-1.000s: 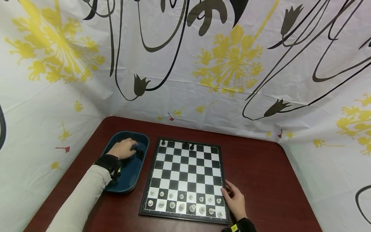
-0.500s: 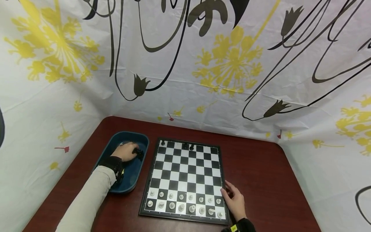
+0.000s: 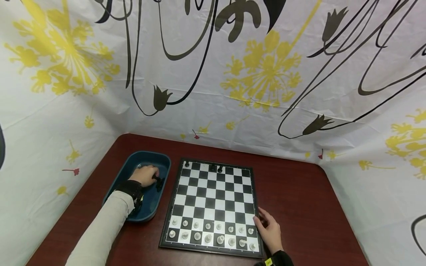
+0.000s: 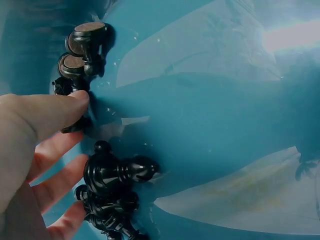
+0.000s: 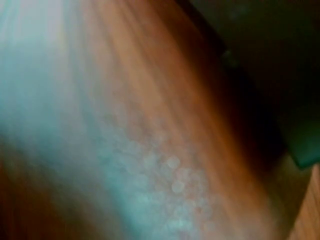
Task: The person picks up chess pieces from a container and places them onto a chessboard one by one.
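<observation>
My left hand [image 3: 145, 176] reaches into a blue tray [image 3: 146, 218] to the left of the chessboard [image 3: 209, 192]. In the left wrist view, its thumb and index finger pinch a black chess piece [image 4: 77, 124], partly hidden by them. Other black pieces lie around the fingers, among them a pawn [image 4: 115, 170] and an upturned piece [image 4: 90, 45] with a brown base. My right hand [image 3: 271, 231] rests at the board's right edge, its thumb touching the border and its fingers relaxed. The right wrist view is too blurred to show those fingers.
White chess pieces [image 3: 208, 238] fill the board's two near rows. On its far row stand a few black pieces [image 3: 187, 163]. The dark red table [image 3: 309, 210] extends right of the board, and a patterned white cloth [image 3: 213, 122] hangs around it.
My left hand has shifted slightly right and nearer inside the tray, and its fingers have closed in on a black chess piece. The right hand and the board look unmoved.
</observation>
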Action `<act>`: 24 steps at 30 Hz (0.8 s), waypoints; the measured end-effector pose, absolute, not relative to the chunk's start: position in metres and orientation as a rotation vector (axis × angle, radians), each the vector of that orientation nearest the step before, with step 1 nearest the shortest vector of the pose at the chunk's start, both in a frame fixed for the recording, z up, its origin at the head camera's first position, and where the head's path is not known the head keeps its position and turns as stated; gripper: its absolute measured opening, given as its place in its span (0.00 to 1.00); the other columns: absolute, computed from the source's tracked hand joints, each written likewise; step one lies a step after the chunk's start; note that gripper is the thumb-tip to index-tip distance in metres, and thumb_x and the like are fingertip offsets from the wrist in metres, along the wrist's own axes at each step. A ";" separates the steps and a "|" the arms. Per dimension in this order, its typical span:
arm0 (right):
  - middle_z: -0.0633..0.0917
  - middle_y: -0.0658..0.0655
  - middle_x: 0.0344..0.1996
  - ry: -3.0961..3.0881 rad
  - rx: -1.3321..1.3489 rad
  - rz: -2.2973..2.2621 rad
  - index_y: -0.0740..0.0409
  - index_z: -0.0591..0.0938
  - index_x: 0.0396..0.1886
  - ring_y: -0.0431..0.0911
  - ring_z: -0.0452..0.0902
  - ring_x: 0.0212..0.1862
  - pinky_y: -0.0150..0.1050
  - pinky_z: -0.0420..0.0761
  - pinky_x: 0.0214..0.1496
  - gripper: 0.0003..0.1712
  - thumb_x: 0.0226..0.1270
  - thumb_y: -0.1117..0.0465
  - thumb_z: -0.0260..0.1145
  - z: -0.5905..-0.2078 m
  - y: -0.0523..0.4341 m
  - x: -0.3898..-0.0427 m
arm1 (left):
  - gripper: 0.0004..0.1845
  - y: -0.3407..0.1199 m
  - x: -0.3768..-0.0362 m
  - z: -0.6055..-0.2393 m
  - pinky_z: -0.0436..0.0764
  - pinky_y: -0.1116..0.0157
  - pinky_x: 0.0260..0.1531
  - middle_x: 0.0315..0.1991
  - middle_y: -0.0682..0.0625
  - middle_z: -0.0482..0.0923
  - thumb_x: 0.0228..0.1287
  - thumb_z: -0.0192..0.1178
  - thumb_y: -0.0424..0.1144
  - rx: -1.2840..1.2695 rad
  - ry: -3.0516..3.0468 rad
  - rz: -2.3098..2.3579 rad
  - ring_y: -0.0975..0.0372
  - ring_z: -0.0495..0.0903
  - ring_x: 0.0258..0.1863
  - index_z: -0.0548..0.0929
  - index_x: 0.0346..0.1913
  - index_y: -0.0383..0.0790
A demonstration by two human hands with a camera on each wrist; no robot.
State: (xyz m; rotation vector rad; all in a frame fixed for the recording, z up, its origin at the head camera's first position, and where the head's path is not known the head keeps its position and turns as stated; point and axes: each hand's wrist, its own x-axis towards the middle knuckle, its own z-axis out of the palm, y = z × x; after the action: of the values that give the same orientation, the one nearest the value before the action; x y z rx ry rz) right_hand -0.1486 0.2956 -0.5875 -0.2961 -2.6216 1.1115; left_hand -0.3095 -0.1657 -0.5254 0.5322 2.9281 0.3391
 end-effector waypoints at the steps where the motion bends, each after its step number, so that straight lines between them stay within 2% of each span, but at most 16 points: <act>1: 0.84 0.53 0.35 -2.622 -0.297 1.112 0.56 0.79 0.50 0.35 0.71 0.27 0.31 0.72 0.29 0.23 0.53 0.57 0.69 -0.588 0.296 -0.149 | 0.07 -0.166 -0.309 -0.526 0.73 0.50 0.35 0.33 0.49 0.76 0.51 0.64 0.35 0.540 2.926 0.337 0.57 0.75 0.33 0.77 0.33 0.43; 16: 0.85 0.54 0.34 -2.605 -0.268 1.118 0.57 0.80 0.50 0.34 0.71 0.26 0.31 0.72 0.29 0.23 0.53 0.57 0.69 -0.588 0.294 -0.148 | 0.05 -0.174 -0.308 -0.523 0.72 0.56 0.31 0.31 0.51 0.74 0.53 0.64 0.37 0.539 2.917 0.487 0.60 0.72 0.30 0.78 0.32 0.44; 24: 0.85 0.54 0.35 -2.616 -0.291 1.124 0.57 0.79 0.50 0.35 0.71 0.27 0.31 0.72 0.29 0.23 0.54 0.57 0.69 -0.588 0.295 -0.148 | 0.05 -0.182 -0.310 -0.504 0.73 0.54 0.34 0.31 0.51 0.76 0.56 0.61 0.37 0.497 2.890 0.648 0.59 0.74 0.32 0.79 0.36 0.42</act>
State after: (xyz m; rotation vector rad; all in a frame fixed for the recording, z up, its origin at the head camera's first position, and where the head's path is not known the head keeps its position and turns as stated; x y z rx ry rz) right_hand -0.1477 0.2950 -0.5876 -0.2911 -2.6162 1.1242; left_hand -0.3104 -0.1821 -0.5039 0.4969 2.8896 0.6485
